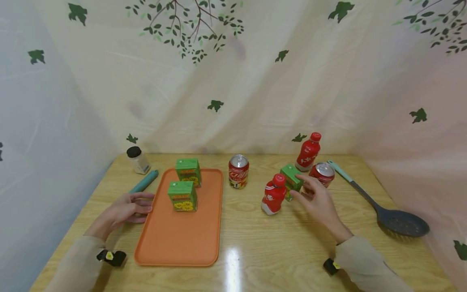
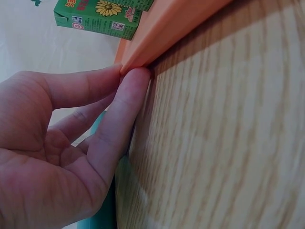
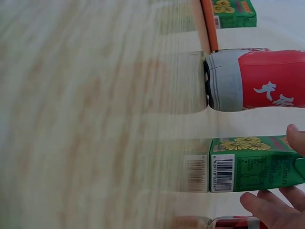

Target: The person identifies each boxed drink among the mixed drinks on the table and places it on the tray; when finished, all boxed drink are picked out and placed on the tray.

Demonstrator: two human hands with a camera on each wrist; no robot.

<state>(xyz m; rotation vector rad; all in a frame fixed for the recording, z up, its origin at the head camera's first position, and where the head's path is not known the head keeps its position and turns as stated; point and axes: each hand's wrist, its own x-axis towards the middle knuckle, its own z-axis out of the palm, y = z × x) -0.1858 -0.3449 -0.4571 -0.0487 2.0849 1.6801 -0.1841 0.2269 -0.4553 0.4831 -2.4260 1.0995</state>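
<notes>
Loosely spread fingers (image 3: 267, 207) flank carton (image 3: 257, 164).

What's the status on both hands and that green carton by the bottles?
Left hand touching orange tray edge. Right hand open around green carton, not gripping. Red bottle close beside.

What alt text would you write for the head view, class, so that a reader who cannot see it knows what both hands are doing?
On a wooden table, a person's right hand reaches around a green juice carton standing among red bottles and cans, while the left hand rests its fingers against the edge of an orange tray carrying two more green cartons. A slotted spoon lies at far right.
</notes>
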